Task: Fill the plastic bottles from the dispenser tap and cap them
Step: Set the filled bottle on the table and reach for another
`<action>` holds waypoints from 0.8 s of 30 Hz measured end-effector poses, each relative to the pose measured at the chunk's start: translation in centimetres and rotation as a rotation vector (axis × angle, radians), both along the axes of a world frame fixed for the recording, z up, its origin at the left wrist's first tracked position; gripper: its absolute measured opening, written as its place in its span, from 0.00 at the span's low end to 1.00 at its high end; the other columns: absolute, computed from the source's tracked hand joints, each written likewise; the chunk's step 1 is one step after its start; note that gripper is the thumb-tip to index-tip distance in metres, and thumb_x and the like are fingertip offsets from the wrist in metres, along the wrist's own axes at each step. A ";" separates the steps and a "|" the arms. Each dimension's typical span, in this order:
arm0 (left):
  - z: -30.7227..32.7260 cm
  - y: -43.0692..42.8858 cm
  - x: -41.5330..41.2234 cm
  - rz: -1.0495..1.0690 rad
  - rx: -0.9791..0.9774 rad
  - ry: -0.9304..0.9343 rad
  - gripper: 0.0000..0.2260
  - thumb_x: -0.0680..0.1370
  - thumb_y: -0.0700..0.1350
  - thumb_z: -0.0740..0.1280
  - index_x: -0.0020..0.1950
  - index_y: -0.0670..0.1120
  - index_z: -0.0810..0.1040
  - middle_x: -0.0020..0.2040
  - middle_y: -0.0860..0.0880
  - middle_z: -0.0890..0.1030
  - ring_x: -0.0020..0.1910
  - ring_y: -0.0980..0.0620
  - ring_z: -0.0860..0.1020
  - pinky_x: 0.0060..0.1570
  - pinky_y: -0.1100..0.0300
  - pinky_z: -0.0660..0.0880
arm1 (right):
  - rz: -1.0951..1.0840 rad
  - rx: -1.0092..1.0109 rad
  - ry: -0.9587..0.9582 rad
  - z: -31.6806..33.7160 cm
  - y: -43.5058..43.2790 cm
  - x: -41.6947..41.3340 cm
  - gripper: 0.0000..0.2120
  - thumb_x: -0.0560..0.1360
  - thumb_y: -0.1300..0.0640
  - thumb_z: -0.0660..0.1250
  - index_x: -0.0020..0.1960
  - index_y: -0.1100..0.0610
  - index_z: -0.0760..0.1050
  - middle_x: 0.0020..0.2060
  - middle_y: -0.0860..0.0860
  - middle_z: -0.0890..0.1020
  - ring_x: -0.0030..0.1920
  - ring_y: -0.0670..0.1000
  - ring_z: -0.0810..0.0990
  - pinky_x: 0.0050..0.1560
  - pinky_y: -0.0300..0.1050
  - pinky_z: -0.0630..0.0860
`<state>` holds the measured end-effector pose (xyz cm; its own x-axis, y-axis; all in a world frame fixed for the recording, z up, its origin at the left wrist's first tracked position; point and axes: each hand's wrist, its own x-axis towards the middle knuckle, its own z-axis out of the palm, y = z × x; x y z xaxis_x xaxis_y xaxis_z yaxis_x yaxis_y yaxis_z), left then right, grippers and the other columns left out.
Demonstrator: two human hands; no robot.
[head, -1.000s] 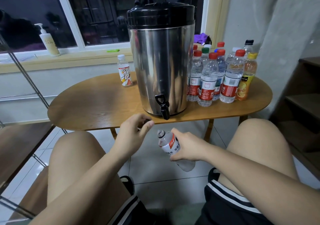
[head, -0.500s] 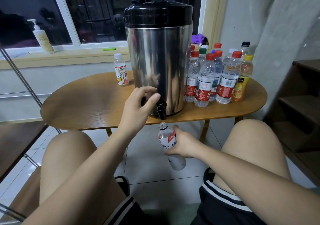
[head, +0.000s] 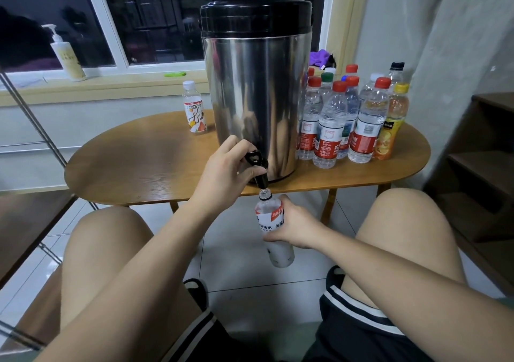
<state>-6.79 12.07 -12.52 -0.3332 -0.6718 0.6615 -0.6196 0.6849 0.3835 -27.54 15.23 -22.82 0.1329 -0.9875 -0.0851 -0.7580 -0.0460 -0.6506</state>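
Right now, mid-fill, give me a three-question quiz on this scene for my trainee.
1. True or false: the plastic bottle in the right hand is capped.
2. The left hand grips: A the tap lever; B the dispenser lid; C a red cap.
3. Fill in: the lone bottle standing on the table apart from the cluster, on the other side of the steel dispenser, has a ___ cap.

Key: 1 false, its mouth is open under the spout; 2 A; 3 white.
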 end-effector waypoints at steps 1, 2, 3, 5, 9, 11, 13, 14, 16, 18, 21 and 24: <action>-0.1 0.1 0.0 -0.002 -0.007 -0.007 0.14 0.77 0.46 0.80 0.54 0.46 0.77 0.48 0.55 0.68 0.42 0.60 0.71 0.39 0.67 0.64 | -0.003 -0.001 -0.001 0.0 0.0 0.0 0.40 0.62 0.41 0.85 0.65 0.46 0.67 0.54 0.44 0.82 0.54 0.49 0.83 0.56 0.53 0.83; -0.2 0.2 -0.1 -0.001 -0.013 -0.012 0.13 0.78 0.46 0.79 0.53 0.46 0.76 0.48 0.55 0.68 0.42 0.59 0.71 0.39 0.66 0.64 | -0.005 -0.002 -0.004 0.0 0.0 0.0 0.40 0.62 0.40 0.85 0.65 0.45 0.66 0.54 0.44 0.82 0.54 0.49 0.83 0.56 0.54 0.84; -0.3 0.3 -0.2 0.003 -0.022 -0.014 0.12 0.79 0.45 0.78 0.52 0.46 0.75 0.48 0.54 0.68 0.41 0.57 0.69 0.38 0.65 0.64 | -0.006 -0.002 -0.006 0.0 0.0 0.0 0.40 0.62 0.39 0.84 0.65 0.45 0.66 0.54 0.44 0.82 0.54 0.49 0.83 0.56 0.54 0.84; -0.5 0.7 -0.3 0.011 -0.054 -0.013 0.14 0.80 0.44 0.77 0.49 0.48 0.71 0.47 0.53 0.68 0.40 0.54 0.66 0.37 0.61 0.62 | -0.002 -0.001 -0.005 0.0 0.0 -0.1 0.40 0.62 0.40 0.85 0.66 0.45 0.66 0.54 0.44 0.82 0.54 0.48 0.82 0.55 0.52 0.83; -0.8 1.0 -0.4 0.017 -0.109 -0.012 0.16 0.81 0.43 0.76 0.48 0.48 0.68 0.47 0.52 0.67 0.40 0.51 0.65 0.36 0.61 0.59 | 0.009 -0.007 -0.006 0.0 0.2 -0.2 0.40 0.63 0.40 0.85 0.66 0.45 0.66 0.54 0.44 0.81 0.54 0.48 0.82 0.54 0.50 0.83; -0.9 1.0 -0.4 0.027 -0.120 -0.032 0.12 0.82 0.43 0.75 0.48 0.44 0.72 0.47 0.50 0.69 0.40 0.49 0.66 0.35 0.59 0.64 | 0.009 -0.003 -0.012 -0.1 0.3 -0.3 0.40 0.63 0.40 0.84 0.67 0.45 0.66 0.54 0.44 0.81 0.54 0.47 0.82 0.53 0.49 0.83; -1.1 0.9 -0.4 0.034 -0.131 -0.063 0.10 0.83 0.44 0.73 0.50 0.40 0.75 0.48 0.47 0.71 0.41 0.46 0.69 0.36 0.53 0.71 | 0.013 0.002 -0.012 -0.2 0.3 -0.3 0.40 0.63 0.39 0.84 0.66 0.45 0.66 0.54 0.44 0.81 0.53 0.47 0.82 0.52 0.48 0.83; -1.1 0.9 -0.4 0.033 -0.137 -0.072 0.10 0.83 0.44 0.72 0.51 0.39 0.76 0.49 0.46 0.72 0.42 0.45 0.70 0.37 0.49 0.72 | 0.016 0.001 -0.011 -0.2 0.3 -0.3 0.40 0.62 0.39 0.84 0.66 0.45 0.66 0.54 0.44 0.81 0.53 0.47 0.82 0.52 0.49 0.83; -1.2 1.0 -0.4 0.031 -0.146 -0.066 0.10 0.84 0.44 0.72 0.51 0.39 0.76 0.49 0.45 0.73 0.42 0.44 0.72 0.38 0.46 0.73 | 0.021 -0.001 -0.009 -0.3 0.2 -0.2 0.40 0.62 0.38 0.84 0.65 0.45 0.66 0.54 0.44 0.82 0.53 0.46 0.82 0.53 0.50 0.83; -1.1 1.2 -0.3 0.035 -0.150 -0.054 0.10 0.84 0.44 0.73 0.50 0.39 0.76 0.49 0.45 0.72 0.41 0.44 0.71 0.37 0.47 0.73 | 0.019 -0.003 -0.010 -0.3 0.1 -0.1 0.41 0.62 0.38 0.84 0.66 0.46 0.66 0.54 0.44 0.82 0.53 0.47 0.82 0.54 0.51 0.84; -1.0 1.5 -0.2 0.049 -0.150 -0.032 0.09 0.83 0.43 0.73 0.50 0.40 0.76 0.47 0.48 0.70 0.40 0.47 0.68 0.36 0.49 0.72 | 0.018 0.002 -0.015 -0.3 0.1 -0.1 0.41 0.62 0.39 0.84 0.66 0.46 0.66 0.54 0.44 0.82 0.54 0.48 0.82 0.55 0.52 0.84; -1.3 1.9 -0.3 0.061 -0.126 -0.027 0.08 0.83 0.44 0.73 0.51 0.42 0.76 0.45 0.50 0.70 0.39 0.46 0.70 0.36 0.46 0.74 | 0.011 0.004 -0.012 -0.3 0.1 0.1 0.40 0.62 0.39 0.85 0.65 0.45 0.66 0.54 0.44 0.82 0.53 0.47 0.82 0.51 0.48 0.82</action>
<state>-7.12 13.95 -13.78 -0.3137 -0.6037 0.7329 -0.6704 0.6874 0.2793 -27.45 15.38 -23.12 0.1444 -0.9856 -0.0878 -0.7499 -0.0510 -0.6596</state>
